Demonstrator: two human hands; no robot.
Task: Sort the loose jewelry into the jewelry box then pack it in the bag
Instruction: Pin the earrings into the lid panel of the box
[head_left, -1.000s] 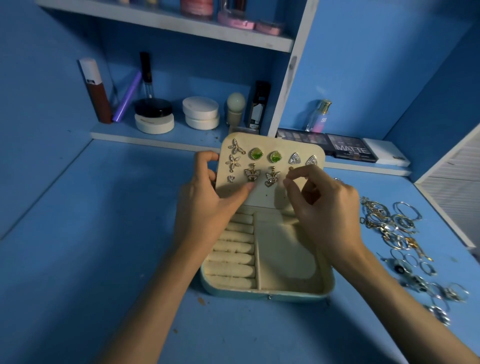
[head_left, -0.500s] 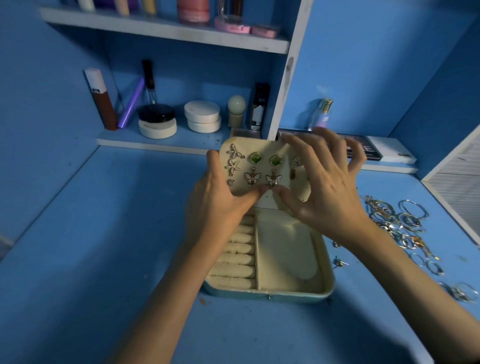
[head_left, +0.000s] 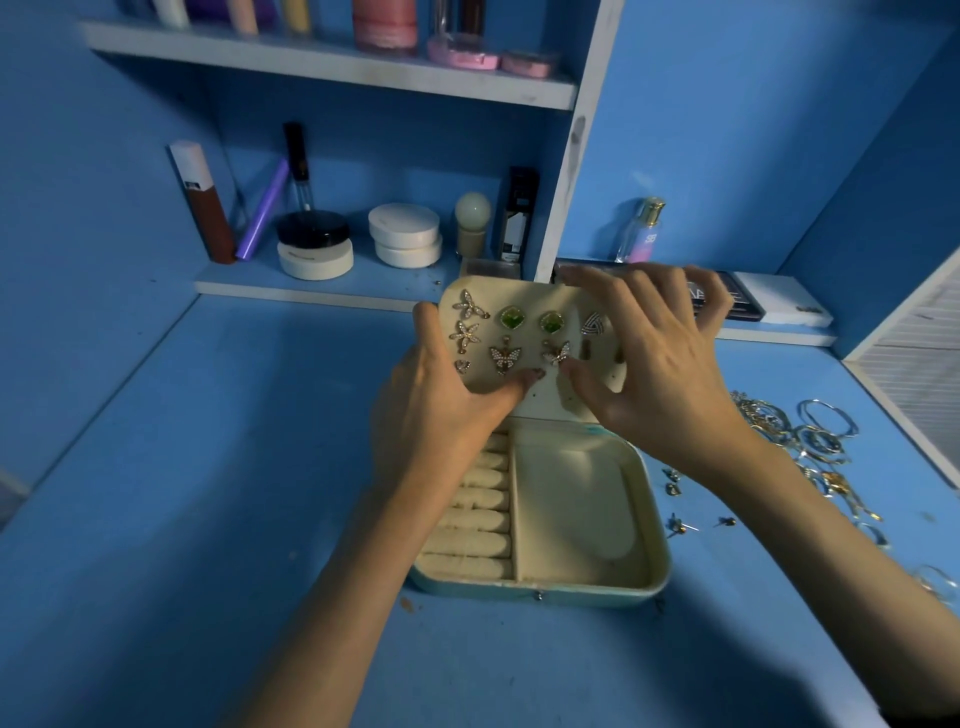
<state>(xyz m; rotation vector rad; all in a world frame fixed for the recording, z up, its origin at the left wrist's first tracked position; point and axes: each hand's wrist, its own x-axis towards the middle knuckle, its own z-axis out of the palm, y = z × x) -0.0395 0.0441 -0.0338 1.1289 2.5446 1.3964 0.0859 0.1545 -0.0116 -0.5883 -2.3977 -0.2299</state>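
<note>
An open jewelry box (head_left: 657, 545) with a cream lining lies on the blue desk, ring rolls on its left side. Its upright earring panel (head_left: 524, 306) carries flower studs, two green earrings (head_left: 511, 318) and butterfly earrings (head_left: 504, 358). My left hand (head_left: 441, 410) grips the panel's left edge, thumb on its front below the butterflies. My right hand (head_left: 660, 374) holds the panel's right side, fingers curled over the top edge and thumb by the right butterfly. Loose jewelry (head_left: 810, 441) lies in a pile to the right, and small studs (head_left: 675, 525) lie beside the box.
A low shelf behind the box holds white compacts (head_left: 405, 234), tubes and a perfume bottle (head_left: 641, 231). A dark makeup palette (head_left: 737, 306) lies behind my right hand. A white slatted panel (head_left: 914, 364) borders the desk on the right.
My right hand left its pinch at the panel's lower right and reached up over the panel's top right edge. My left hand kept its hold on the panel.
</note>
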